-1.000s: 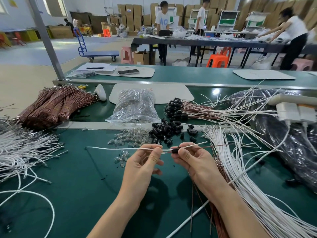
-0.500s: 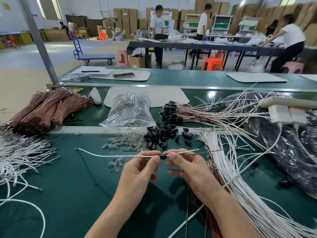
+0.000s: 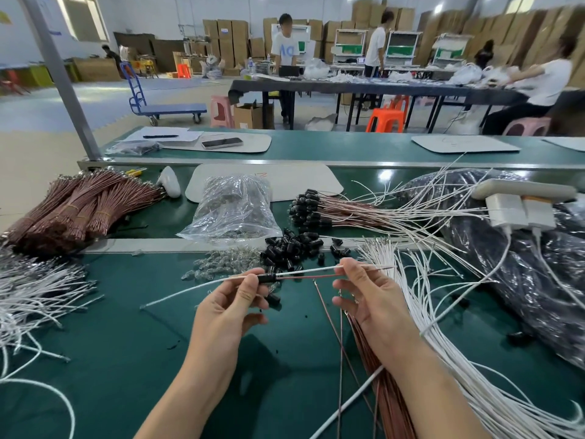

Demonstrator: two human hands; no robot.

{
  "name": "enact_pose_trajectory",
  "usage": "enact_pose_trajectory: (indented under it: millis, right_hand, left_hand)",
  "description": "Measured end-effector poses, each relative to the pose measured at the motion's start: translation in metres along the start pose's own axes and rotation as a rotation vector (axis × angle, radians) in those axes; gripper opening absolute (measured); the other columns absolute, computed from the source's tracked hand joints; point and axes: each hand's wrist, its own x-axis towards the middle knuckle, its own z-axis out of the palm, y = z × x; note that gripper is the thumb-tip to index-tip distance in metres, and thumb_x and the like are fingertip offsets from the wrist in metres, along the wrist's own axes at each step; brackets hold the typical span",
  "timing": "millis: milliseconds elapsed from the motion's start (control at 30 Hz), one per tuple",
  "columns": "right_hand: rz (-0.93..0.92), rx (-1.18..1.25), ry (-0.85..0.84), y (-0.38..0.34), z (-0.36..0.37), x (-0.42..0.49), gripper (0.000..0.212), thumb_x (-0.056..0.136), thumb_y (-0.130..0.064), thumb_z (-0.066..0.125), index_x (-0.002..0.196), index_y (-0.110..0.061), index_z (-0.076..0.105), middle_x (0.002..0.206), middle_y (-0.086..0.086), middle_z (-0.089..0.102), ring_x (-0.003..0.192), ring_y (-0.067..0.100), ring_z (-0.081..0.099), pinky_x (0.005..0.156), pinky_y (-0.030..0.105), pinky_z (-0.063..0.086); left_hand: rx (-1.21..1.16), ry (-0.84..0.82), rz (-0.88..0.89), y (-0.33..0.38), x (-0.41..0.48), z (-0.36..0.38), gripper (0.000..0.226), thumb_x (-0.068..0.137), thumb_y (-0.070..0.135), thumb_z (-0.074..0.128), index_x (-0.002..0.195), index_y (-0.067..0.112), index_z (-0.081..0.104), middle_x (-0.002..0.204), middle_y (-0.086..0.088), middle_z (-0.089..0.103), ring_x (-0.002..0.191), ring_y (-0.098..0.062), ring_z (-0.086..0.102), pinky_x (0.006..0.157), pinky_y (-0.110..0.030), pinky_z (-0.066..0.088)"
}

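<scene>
Hands drawn apart since before, left hand (image 3: 228, 308) pinching a glossy black cap (image 3: 267, 278) just below the cap pile (image 3: 292, 247), right hand (image 3: 370, 299) pinching the thin white wire (image 3: 307, 271) and coppery red wire (image 3: 310, 276) running from it, smooth round cords, matte green mat (image 3: 126, 343) beneath.

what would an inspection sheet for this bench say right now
surface: green mat on a long bench.
job's things: black cap on the white wire; brown wire runs right from it.
clutter: loose caps, clear bulbs, plastic bag, tied brown bundles, capped assemblies.
hands: left hand pinches the black cap; right hand fingers pinch both wires.
cables: left wire heap, right wire heap; chargers plugged into a power strip.
surroundings: people at a far table, blue trolley, stacked cartons.
</scene>
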Motion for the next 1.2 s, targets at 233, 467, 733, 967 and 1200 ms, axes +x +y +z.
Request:
enact_pose_trajectory:
  millis: [233,467,733,967,1200]
  right_hand:
    - [-0.118,0.019,0.084,-0.012,-0.015,0.001,0.019,0.071,-0.039,0.077,0.075,-0.021,0.08,0.085,0.001,0.074,0.067,0.008,0.068,0.051,0.023,0.057]
    - [-0.232,0.058,0.289,-0.024,-0.03,0.003,0.015,0.08,-0.039,0.073,0.071,-0.026,0.077,0.08,-0.006,0.072,0.063,0.004,0.065,0.05,0.02,0.055]
    - [-0.295,0.05,0.419,-0.03,-0.039,0.005,0.015,0.085,-0.04,0.072,0.084,-0.025,0.07,0.078,-0.007,0.071,0.062,0.004,0.063,0.051,0.019,0.055]
    - [-0.299,0.063,0.458,-0.028,-0.042,0.006,0.019,0.085,-0.04,0.072,0.084,-0.022,0.065,0.074,-0.008,0.069,0.057,0.003,0.058,0.045,0.016,0.047]
    - [-0.272,0.124,0.413,-0.026,-0.044,0.007,0.026,0.09,-0.041,0.067,0.1,-0.018,0.067,0.077,-0.005,0.071,0.063,0.004,0.061,0.049,0.015,0.05]
  left_hand:
    - [-0.08,0.024,-0.021,0.007,0.006,-0.009,0.022,0.084,0.028,0.066,0.095,0.017,0.081,0.081,-0.003,0.07,0.064,-0.009,0.064,0.055,-0.021,0.055]
    - [-0.12,0.069,-0.03,0.013,0.008,-0.014,0.019,0.085,0.027,0.065,0.089,0.019,0.082,0.078,0.001,0.072,0.062,-0.007,0.065,0.055,-0.021,0.057]
    - [-0.125,0.062,-0.122,0.015,0.011,-0.021,0.02,0.085,0.029,0.066,0.09,0.018,0.082,0.078,0.002,0.071,0.063,-0.007,0.067,0.054,-0.021,0.056]
    - [-0.175,0.104,-0.104,0.017,0.012,-0.023,0.025,0.083,0.029,0.067,0.1,0.012,0.076,0.078,0.0,0.071,0.063,-0.008,0.067,0.055,-0.022,0.058]
    - [-0.264,0.179,-0.133,0.016,0.014,-0.021,0.014,0.092,0.026,0.065,0.091,0.015,0.074,0.074,0.003,0.071,0.064,-0.008,0.07,0.054,-0.021,0.058]
